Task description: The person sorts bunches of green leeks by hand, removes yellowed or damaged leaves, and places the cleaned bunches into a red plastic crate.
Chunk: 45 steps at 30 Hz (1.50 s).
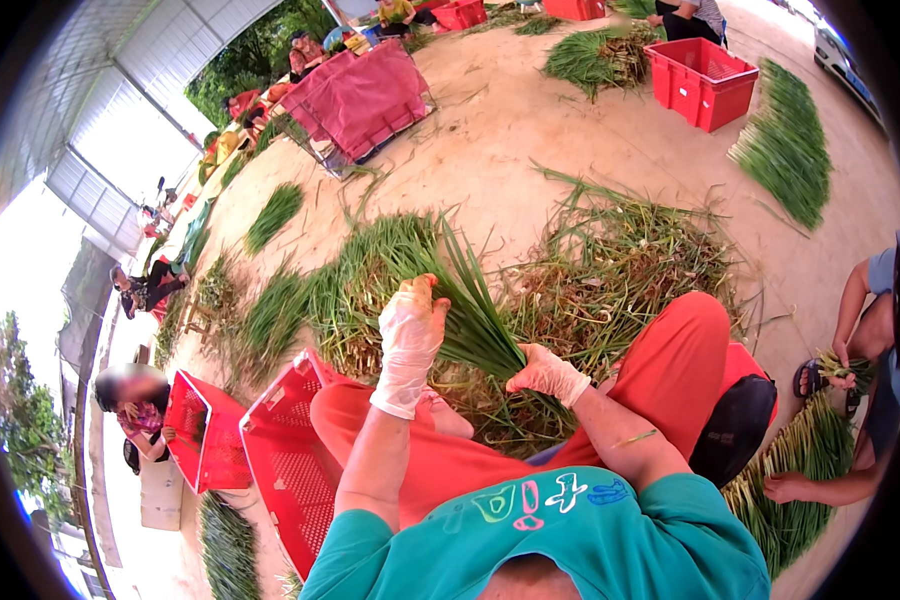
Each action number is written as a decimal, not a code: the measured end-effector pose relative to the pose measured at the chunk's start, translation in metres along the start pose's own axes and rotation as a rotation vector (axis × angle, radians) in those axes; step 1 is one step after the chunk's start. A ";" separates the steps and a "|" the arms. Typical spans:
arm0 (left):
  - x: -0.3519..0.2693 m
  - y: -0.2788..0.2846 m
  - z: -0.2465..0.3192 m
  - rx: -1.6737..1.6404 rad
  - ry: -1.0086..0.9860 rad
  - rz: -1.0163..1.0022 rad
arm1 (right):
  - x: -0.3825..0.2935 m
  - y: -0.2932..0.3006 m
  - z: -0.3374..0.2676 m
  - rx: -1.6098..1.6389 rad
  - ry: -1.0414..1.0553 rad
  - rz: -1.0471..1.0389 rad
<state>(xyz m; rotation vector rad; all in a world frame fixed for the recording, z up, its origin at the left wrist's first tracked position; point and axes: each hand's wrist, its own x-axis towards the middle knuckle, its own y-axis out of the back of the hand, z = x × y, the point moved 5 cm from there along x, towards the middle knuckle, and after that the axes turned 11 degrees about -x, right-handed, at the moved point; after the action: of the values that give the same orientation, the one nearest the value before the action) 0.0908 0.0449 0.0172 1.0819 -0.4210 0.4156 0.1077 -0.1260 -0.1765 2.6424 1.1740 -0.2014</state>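
My right hand (546, 375), in a thin whitish glove, is closed around the lower part of a bunch of long green leafy stalks (476, 322). The bunch slants up and to the left across my lap. My left hand (414, 330), gloved and soiled at the fingertips, is raised at the bunch's left side; whether its fingers pinch any leaves is unclear. Beyond it lies a heap of green stalks (360, 262) with brownish root ends. A tangled pile of loose leaves and trimmings (622, 262) spreads on the ground in front of my knees.
Red plastic crates (289, 442) stand at my left, beside a seated person. At right, a co-worker's hands are at a row of stalks (795, 480). Further off are a red crate (701, 82), another row of stalks (787, 146) and a pink-covered frame (367, 97).
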 end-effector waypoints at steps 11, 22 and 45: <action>-0.010 -0.022 -0.050 -0.809 0.651 -0.184 | 0.012 0.000 0.018 -0.045 0.024 0.043; 0.000 0.063 -0.026 -0.515 0.144 0.118 | 0.003 0.003 0.012 -0.023 0.056 0.072; -0.034 0.050 -0.076 -1.436 0.574 0.001 | 0.001 0.010 0.022 -0.005 -0.010 0.149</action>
<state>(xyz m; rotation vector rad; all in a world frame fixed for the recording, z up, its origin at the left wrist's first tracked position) 0.0450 0.1303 0.0061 -0.4382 -0.1144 0.2899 0.1147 -0.1379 -0.1958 2.7066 0.9684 -0.1840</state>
